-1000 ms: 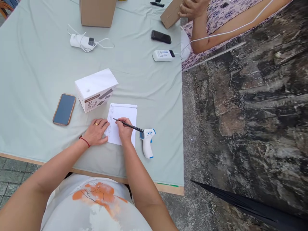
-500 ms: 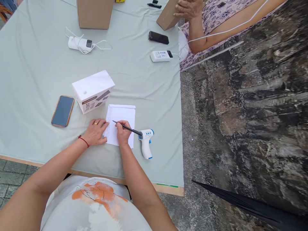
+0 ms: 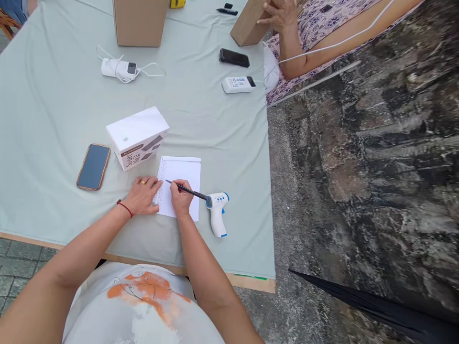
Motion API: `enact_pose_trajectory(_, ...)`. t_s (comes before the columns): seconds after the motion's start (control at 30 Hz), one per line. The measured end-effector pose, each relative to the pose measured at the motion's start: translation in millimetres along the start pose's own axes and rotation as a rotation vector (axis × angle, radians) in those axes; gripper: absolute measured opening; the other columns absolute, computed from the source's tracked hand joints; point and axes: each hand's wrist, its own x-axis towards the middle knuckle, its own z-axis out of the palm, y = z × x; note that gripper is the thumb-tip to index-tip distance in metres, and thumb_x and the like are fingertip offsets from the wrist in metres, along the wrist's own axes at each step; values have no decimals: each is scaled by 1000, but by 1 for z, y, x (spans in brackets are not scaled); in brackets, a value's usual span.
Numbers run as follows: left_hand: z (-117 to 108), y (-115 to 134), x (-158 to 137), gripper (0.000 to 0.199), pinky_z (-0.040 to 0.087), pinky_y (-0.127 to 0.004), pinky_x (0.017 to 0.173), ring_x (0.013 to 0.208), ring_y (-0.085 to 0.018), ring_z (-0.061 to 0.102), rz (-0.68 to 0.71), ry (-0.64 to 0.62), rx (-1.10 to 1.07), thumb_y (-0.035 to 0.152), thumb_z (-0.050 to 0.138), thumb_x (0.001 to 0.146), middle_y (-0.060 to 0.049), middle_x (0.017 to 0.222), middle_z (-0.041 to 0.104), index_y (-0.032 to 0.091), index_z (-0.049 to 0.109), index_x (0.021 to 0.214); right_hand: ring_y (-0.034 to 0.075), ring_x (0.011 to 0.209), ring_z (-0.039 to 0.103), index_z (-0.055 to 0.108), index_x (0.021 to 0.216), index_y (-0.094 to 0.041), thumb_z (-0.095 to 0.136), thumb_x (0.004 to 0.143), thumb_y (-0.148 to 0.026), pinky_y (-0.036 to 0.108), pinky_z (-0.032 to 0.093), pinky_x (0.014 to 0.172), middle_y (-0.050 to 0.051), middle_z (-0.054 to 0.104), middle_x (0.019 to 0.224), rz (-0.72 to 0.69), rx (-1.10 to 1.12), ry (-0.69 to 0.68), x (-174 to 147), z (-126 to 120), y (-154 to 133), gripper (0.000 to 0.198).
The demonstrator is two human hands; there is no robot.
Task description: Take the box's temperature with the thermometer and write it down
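In my right hand (image 3: pixel 181 197) is a black pen (image 3: pixel 191 191), its tip over the left part of a white notepad (image 3: pixel 182 169). Small rows of writing run down the pad's left side. My left hand (image 3: pixel 142 196) lies flat with fingers spread, fingertips at the pad's left edge. Just right of the pad a white and blue infrared thermometer (image 3: pixel 217 215) lies on its side, close to the pen's back end. Behind my left hand stands a white printed box (image 3: pixel 138 129). A smartphone (image 3: pixel 93 167) with a brown edge lies to the left of it.
A pale green cloth (image 3: pixel 68 110) covers the table. Farther back are a white device with a coiled cable (image 3: pixel 118 69), a cardboard box (image 3: pixel 139 21), a black device (image 3: pixel 234 57) and a white power bank (image 3: pixel 238 84). At right, another person's hand (image 3: pixel 281 16) touches a cardboard box (image 3: pixel 253 24).
The pen tip and my right hand have shifted slightly left across the pad. My left hand stays in place. The other person's fingers have spread on the box.
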Motion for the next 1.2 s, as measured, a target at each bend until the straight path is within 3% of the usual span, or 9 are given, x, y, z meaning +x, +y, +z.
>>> enact_pose_trajectory(0.37, -6, 1, 6, 74, 36, -50, 94, 113, -35, 49, -16, -48, 19, 42, 63, 70, -17, 127, 54, 10, 47, 135, 18, 71, 61, 63, 84, -17, 58, 78, -37, 32, 49, 68, 3, 64, 78, 6, 84, -6, 0, -2, 1, 22)
enact_pose_trajectory(0.57, -18, 5, 14, 84, 36, -48, 93, 116, -36, 45, -65, -183, 23, 45, 65, 68, -18, 129, 51, 10, 41, 140, 18, 77, 64, 62, 89, -18, 56, 80, -37, 33, 50, 73, 3, 66, 81, 29, 103, 50, 0, -1, 2, 23)
enact_pose_trajectory(0.83, -28, 8, 20, 83, 37, -47, 93, 116, -34, 45, -90, -269, 37, 45, 68, 66, -18, 131, 49, 10, 42, 137, 18, 77, 64, 61, 88, -18, 55, 81, -39, 33, 51, 72, 3, 66, 80, 30, 75, 31, -1, -2, 0, 23)
enact_pose_trajectory(1.2, -30, 7, 29, 97, 40, -46, 89, 117, -36, 43, -111, -339, 22, 48, 73, 63, -19, 131, 48, 10, 34, 143, 18, 75, 64, 61, 88, -18, 55, 79, -40, 33, 51, 70, 4, 66, 79, 44, 86, 31, 0, -1, 1, 24)
